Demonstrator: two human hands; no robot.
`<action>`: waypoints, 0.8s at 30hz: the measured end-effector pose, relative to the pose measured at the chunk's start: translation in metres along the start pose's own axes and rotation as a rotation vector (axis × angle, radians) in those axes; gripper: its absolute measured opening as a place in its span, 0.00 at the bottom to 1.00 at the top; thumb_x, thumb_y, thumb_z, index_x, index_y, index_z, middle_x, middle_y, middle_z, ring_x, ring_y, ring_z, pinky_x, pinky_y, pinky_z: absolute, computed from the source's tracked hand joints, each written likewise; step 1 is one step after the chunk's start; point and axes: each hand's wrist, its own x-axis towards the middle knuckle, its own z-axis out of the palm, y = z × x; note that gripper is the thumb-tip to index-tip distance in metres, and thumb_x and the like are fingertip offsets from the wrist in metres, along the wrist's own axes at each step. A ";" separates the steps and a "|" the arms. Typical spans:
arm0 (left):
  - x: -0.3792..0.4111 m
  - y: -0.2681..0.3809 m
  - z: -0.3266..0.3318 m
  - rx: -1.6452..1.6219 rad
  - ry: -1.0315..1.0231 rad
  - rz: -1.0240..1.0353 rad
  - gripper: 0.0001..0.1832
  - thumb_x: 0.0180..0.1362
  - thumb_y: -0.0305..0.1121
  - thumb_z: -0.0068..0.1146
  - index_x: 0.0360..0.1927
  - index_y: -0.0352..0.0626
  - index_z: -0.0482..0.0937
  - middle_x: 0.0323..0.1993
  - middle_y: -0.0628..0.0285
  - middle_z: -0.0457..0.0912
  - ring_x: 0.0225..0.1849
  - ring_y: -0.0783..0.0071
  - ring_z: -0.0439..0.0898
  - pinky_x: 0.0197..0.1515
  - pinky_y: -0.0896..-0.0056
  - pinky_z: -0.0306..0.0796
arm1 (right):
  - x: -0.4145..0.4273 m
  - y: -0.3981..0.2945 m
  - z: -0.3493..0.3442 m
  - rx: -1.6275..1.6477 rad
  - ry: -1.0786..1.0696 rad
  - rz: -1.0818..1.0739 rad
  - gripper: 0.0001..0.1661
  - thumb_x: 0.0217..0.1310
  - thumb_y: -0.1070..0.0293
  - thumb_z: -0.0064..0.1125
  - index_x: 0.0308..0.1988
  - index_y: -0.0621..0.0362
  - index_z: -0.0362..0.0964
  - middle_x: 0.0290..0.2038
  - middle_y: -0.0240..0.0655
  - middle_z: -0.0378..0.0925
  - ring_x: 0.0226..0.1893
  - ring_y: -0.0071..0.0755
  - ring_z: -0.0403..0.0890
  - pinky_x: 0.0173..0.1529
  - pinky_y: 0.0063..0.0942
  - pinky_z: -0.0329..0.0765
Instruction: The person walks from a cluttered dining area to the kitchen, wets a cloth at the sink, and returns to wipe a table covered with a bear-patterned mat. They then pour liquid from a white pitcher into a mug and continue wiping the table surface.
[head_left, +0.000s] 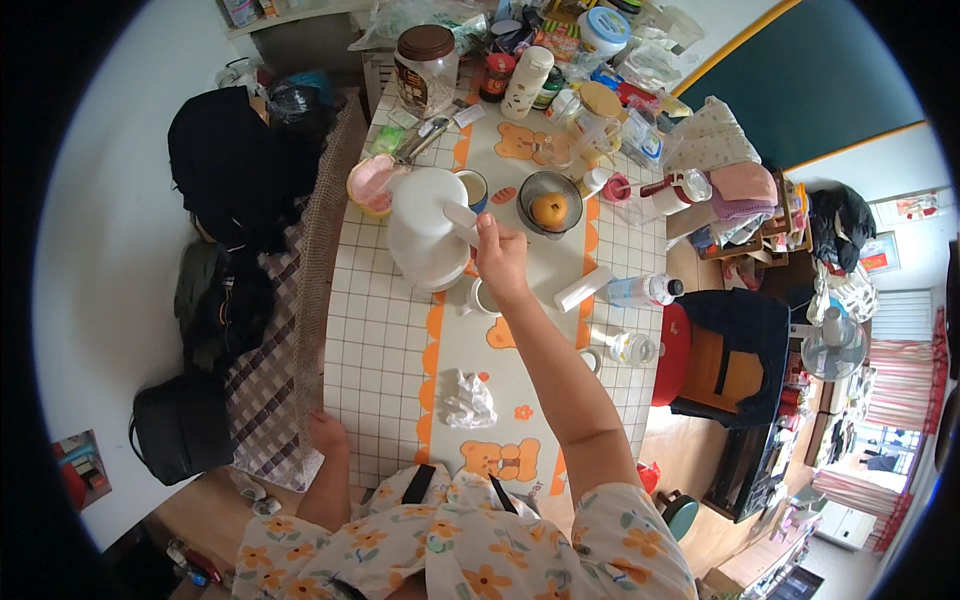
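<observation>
My right hand (501, 255) grips the handle of a large white jug or kettle (427, 236) above the left half of the table. Whether its base touches the table cannot be told. Directly behind it, partly hidden, stands a dark-blue-rimmed cup (474, 187) with pale contents. A pink bowl (371, 182) is at the jug's far left. Below my right wrist is a white mug (480, 298), partly covered by the forearm. My left hand (328, 433) is low beside the table's left edge, its fingers mostly hidden.
The table (375, 360) has a checked, bear-printed cover. On it are a glass bowl (541, 184) with a round orange fruit (548, 210), a water bottle (641, 289), a glass jar (632, 349) and crumpled tissue (471, 401). Jars crowd the back. A bench (277, 360) stands left.
</observation>
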 end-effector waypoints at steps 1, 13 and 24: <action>0.004 -0.014 0.009 0.007 -0.036 0.013 0.26 0.68 0.46 0.30 0.44 0.32 0.74 0.38 0.39 0.79 0.41 0.39 0.77 0.47 0.44 0.69 | 0.001 0.007 -0.002 0.008 -0.010 0.015 0.30 0.68 0.50 0.48 0.21 0.63 0.71 0.15 0.26 0.66 0.17 0.17 0.64 0.23 0.22 0.62; -0.072 0.215 -0.229 -1.204 -0.600 0.738 0.08 0.59 0.30 0.46 0.27 0.42 0.74 0.36 0.61 0.71 0.38 0.69 0.65 0.42 0.68 0.60 | -0.002 0.022 -0.062 -0.555 -0.019 -0.471 0.19 0.58 0.52 0.60 0.39 0.57 0.75 0.38 0.40 0.77 0.38 0.45 0.77 0.41 0.37 0.74; -0.188 0.341 -0.354 -2.064 -1.586 1.272 0.14 0.60 0.48 0.51 0.34 0.56 0.85 0.35 0.69 0.67 0.35 0.75 0.59 0.40 0.69 0.52 | -0.013 0.025 -0.329 -1.397 0.291 -0.055 0.27 0.54 0.51 0.61 0.46 0.60 0.69 0.41 0.48 0.74 0.40 0.53 0.75 0.45 0.40 0.74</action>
